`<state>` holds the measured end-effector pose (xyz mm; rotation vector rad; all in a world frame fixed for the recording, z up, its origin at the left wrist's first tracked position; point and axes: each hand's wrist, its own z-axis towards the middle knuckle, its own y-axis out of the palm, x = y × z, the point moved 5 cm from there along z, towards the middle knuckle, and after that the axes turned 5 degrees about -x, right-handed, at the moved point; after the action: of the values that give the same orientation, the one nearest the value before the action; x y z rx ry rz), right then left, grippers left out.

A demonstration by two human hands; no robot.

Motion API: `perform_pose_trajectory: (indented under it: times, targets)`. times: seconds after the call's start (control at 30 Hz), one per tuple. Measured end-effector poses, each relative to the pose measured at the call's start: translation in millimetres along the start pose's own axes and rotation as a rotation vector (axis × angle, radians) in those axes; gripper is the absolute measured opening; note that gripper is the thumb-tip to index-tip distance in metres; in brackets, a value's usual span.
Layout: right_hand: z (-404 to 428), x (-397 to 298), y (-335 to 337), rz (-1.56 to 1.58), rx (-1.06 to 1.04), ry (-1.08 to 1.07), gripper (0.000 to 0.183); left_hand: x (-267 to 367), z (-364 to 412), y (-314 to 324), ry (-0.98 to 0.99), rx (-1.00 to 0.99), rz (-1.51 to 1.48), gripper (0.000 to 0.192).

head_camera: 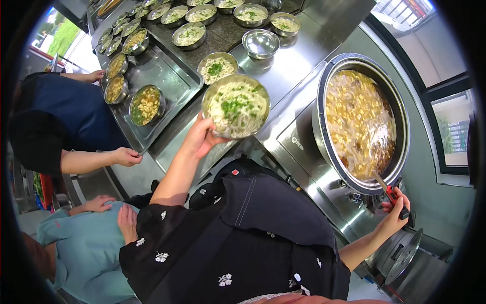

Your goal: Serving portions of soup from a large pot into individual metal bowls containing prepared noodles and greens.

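My left hand (205, 138) grips the lower left rim of a metal bowl of noodles (237, 106) topped with chopped green onion, held up over the counter's front edge. A similar noodle bowl (217, 68) is just behind it, on the counter. At the right, my right hand (396, 211) is closed around the red and black handle of a ladle (391, 193). The ladle's metal shaft runs over the near rim into a large round pot of broth (360, 121) with yellowish pieces; its lower end is hidden in the broth.
An inverted-looking metal bowl (261, 43) sits behind the noodle bowls. Many noodle bowls (190, 36) stand on the dark counter. A large metal tray (171, 68) bears filled bowls; a co-worker's hand (128, 157) is at its near corner. Another person (91, 243) is close at my left.
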<state>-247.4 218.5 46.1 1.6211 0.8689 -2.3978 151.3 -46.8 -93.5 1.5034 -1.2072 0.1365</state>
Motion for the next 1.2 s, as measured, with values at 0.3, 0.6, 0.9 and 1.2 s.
perform_pose_trajectory:
  times: [0.3,0.6,0.9,1.2]
  targets:
    - [-3.7,-1.9,3.6,-0.012,-0.021,-0.011,0.021,-39.6,190.7,8.0,-0.358,0.031,0.287,0.042]
    - [-7.5,-6.7,8.2,-0.047,-0.005,0.018,0.021,-18.4,234.8,-29.4,-0.014,0.306,0.809,0.029]
    - [-15.9,-18.0,17.8,-0.148,-0.319,-0.106,0.017,-9.6,80.9,-141.6,0.197,0.658,0.874,0.021]
    - [-13.5,-20.9,30.7,-0.133,-0.301,-0.073,0.015,-27.7,96.2,-125.8,-0.128,0.328,0.456,0.038]
